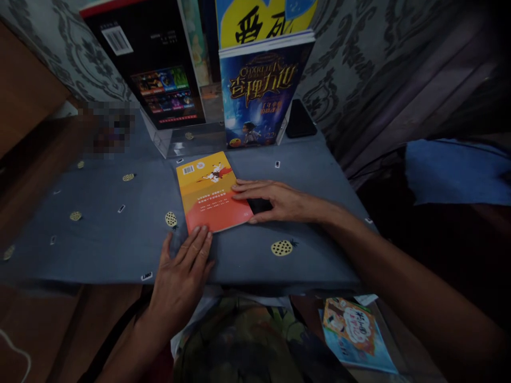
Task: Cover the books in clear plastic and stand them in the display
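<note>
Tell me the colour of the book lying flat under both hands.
Yellow at the top, orange-red below: the flat book, seen clearly in the head view.

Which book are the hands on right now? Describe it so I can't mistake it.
On the grey-blue tablecloth, in front of the upright blue book, one book lies flat. The left hand touches its near edge, the right hand its right edge. Its yellow-and-orange cover sets it apart.

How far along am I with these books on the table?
Two books, a blue book and a black book, already stand upright in the clear stand. In hand: the orange book lies flat on the tablecloth, left hand and right hand at its edges. Another book lies below the table.
</note>
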`<state>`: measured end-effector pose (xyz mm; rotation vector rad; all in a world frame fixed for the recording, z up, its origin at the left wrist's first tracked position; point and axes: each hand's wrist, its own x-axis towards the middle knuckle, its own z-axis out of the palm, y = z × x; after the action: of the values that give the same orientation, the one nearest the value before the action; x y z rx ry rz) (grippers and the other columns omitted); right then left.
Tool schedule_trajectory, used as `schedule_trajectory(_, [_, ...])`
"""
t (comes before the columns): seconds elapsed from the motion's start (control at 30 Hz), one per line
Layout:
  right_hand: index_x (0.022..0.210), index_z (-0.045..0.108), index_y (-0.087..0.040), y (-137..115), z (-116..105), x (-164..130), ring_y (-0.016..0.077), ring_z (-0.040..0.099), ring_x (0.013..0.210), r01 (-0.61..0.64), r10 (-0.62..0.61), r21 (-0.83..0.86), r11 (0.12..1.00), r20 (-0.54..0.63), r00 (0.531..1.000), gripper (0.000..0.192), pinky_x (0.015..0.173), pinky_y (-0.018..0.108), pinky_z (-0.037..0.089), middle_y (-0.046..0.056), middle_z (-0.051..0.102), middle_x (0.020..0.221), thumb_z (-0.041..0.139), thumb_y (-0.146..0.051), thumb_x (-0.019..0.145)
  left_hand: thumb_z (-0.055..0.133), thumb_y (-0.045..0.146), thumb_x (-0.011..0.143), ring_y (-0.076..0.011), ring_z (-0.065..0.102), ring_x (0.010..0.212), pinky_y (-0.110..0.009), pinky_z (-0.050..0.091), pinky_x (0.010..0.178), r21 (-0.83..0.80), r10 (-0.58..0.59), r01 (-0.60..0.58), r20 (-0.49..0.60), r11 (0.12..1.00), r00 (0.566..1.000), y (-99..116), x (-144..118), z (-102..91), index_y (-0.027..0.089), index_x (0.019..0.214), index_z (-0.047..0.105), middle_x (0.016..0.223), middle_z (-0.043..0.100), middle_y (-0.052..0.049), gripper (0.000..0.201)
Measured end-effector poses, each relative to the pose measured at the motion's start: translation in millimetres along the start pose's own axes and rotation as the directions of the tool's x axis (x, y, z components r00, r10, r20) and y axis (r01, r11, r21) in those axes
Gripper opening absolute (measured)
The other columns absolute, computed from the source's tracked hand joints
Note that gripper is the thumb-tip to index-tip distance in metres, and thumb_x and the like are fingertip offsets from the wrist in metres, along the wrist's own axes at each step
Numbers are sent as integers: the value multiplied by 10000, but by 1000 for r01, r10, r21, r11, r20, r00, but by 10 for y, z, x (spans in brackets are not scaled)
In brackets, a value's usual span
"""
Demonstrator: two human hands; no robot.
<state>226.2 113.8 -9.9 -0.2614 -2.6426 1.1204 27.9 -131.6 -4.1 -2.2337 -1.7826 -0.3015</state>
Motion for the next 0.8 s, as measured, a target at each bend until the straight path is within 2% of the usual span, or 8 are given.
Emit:
schedule_trajectory(0.2, [1416,595,-269,-11,-5,5,271,363,1504,-10,10,2,1000,4,1000,656,1257,483,275,55,547,1519,783,-495,830,463,160,1024,-264,597,1314,-529,298,1199,-17,-58,58,-17,998,998,-78,-188,-37,167,1553,343,1453,586,-153,543])
schedule_trajectory(0.47, [1419,591,-263,-4,0,6,272,371,1500,-16,16,-4,1000,1,1000,667,1253,498,278,66,528,1533,777,-512,829,448,227,1036,-255,599,1315,-471,490,1054,-141,-110,105,-29,984,994,-130,-155,-22,223,1584,292,1459,590,-127,570])
schedule_trajectory(0.63, [1429,580,-278,-7,-6,-1,276,387,1491,-21,21,-10,1000,-1,1000,672,1247,507,288,69,512,1545,769,-525,833,433,266,1042,-261,605,1309,-445,538,978,-156,-157,151,-31,976,987,-235,-64,33,218,1533,403,1444,601,-142,494])
schedule_trajectory(0.8, [1435,573,-276,-39,-21,-3,288,374,1498,-42,43,-25,999,12,999,690,1245,519,290,75,498,1555,761,-552,831,416,314,1044,-256,609,1307,-438,546,977,-161,-220,216,-6,963,975,-445,101,119,204,1438,536,1429,612,-150,426])
